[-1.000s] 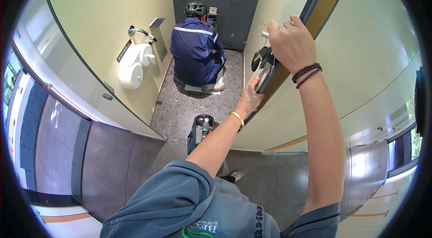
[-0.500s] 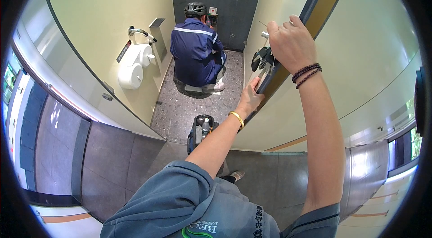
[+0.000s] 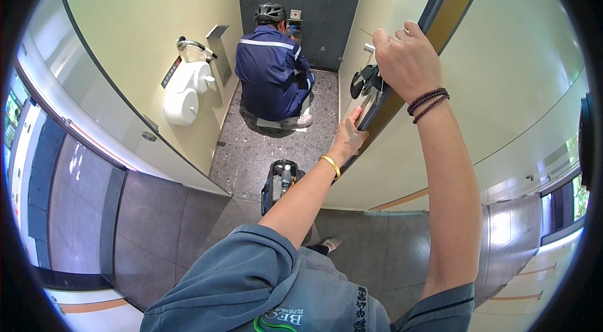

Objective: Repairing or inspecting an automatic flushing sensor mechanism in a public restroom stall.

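My left hand [image 3: 350, 136], with a gold bangle at the wrist, grips the edge of the cubicle door [image 3: 402, 162] low down. Higher up at the same edge, my right hand [image 3: 409, 60] is closed in a fist, back of the hand towards me, with dark beads round the wrist. A thin metal rod [image 3: 367, 33] pokes out beside its knuckles; the rest of what it grips is hidden. Just under the fist hangs a bunch of keys [image 3: 370, 78] with dark pieces on it, close to the door's inner face.
A co-worker [image 3: 269, 71] in blue overalls and a black helmet squats before an opening in the dark rear panel [image 3: 323, 30]. An open tool bag [image 3: 281, 181] with a bottle stands at the doorway. White paper dispensers [image 3: 182, 106] and a grab rail [image 3: 198, 47] are on the left wall.
Both hands keep their places. The co-worker's head and arm have shifted slightly, so more of the opening in the rear panel shows.
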Demonstrator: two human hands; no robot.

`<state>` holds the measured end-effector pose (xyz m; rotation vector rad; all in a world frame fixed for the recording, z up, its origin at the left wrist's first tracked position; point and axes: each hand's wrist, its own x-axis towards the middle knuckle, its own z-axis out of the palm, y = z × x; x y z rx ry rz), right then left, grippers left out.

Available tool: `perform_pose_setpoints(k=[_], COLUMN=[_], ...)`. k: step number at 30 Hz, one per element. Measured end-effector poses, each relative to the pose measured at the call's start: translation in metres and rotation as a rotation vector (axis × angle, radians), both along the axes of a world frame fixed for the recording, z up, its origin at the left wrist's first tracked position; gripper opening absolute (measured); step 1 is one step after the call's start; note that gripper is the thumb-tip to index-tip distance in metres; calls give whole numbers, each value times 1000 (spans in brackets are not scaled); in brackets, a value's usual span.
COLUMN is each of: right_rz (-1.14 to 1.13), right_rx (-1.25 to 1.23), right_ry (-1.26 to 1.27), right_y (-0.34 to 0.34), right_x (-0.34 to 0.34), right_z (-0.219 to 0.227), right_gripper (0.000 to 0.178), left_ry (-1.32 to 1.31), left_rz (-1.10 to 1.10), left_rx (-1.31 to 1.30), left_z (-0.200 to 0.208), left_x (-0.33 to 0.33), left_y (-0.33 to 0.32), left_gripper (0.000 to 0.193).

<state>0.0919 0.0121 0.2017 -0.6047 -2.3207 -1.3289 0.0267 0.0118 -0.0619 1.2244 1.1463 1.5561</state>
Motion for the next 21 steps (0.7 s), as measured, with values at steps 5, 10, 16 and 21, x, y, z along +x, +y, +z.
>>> perform_pose_setpoints(k=[5, 10, 16, 21], right_rz=[20, 0, 7, -2], right_rx=[10, 18, 19, -2], right_ry=[10, 3, 7, 10], right_y=[1, 2, 1, 2], right_x=[1, 1, 0, 0], right_z=[0, -1, -1, -2], right_gripper=[15, 15, 14, 14], left_ry=[18, 40, 17, -2], left_rz=[-2, 16, 13, 5], left_rx=[2, 12, 10, -17], left_z=[5, 7, 11, 13], left_x=[0, -1, 0, 0], left_y=[-3, -4, -7, -8], left_gripper=[82, 82, 81, 82])
